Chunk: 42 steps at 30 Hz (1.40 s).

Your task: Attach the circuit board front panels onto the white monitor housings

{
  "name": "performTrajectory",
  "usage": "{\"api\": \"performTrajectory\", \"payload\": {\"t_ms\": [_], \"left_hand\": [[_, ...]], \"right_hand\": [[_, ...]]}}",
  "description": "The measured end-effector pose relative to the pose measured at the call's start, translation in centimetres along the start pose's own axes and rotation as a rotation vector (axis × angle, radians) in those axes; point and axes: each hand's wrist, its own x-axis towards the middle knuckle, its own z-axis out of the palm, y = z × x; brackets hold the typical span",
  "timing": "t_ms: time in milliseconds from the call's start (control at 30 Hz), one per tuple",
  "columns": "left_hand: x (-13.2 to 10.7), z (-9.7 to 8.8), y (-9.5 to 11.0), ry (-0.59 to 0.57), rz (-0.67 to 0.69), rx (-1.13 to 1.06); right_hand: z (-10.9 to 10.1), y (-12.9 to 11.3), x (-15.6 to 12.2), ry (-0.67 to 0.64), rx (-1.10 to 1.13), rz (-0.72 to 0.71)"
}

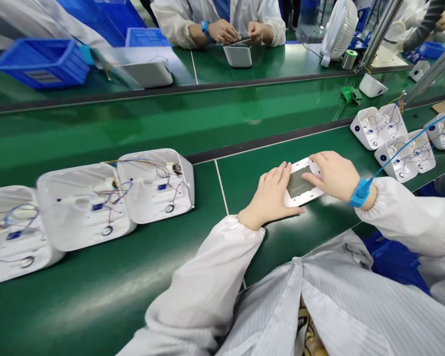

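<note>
A white front panel (292, 202) with a grey rectangular screen (298, 184) lies flat on the green worktop in front of me. My left hand (270, 196) holds its left edge, with the fingers along the upper side and the thumb stretched out below. On the other side, my right hand (332, 174) grips the upper right part, its thumb over the screen's right end and its fingers at the top edge. A blue wrist strap (360, 193) with a blue cord is on my right wrist.
White open housings (85, 207) with wires stand in a row at left. More wired housings (396, 141) are at right, under the blue cord (404, 144). Across the green belt (133, 116), a co-worker's hands (224, 32) work above a white housing (238, 56). A blue bin (44, 62) stands far left.
</note>
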Motion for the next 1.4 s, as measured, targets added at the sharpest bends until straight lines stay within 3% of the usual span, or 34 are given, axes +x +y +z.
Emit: {"api": "performTrajectory", "payload": {"t_ms": [67, 133, 267, 667, 833, 1133, 1400], "left_hand": [[0.1, 0.3, 0.2, 0.030, -0.013, -0.012], [0.3, 0.6, 0.2, 0.069, -0.015, -0.025], [0.2, 1.5, 0.0, 0.136, -0.007, -0.034], [0.2, 1.8, 0.7, 0.129, -0.093, -0.088], [0.3, 1.9, 0.4, 0.151, -0.050, -0.061], [0.6, 0.8, 0.8, 0.139, -0.056, -0.093], [0.2, 1.2, 0.9, 0.130, -0.085, -0.099]], "right_hand": [[1.1, -0.2, 1.1, 0.001, 0.036, -0.305], [2.1, 0.0, 2.1, -0.075, 0.043, -0.518], [2.6, 0.6, 3.3, -0.208, -0.003, -0.657], [2.7, 0.0, 3.3, -0.234, -0.045, -0.613], [2.4, 0.1, 3.2, -0.238, -0.020, -0.588], [2.5, 0.6, 6.9, -0.245, -0.022, -0.609], [2.3, 0.2, 7.0, -0.351, 0.055, -0.529]]}}
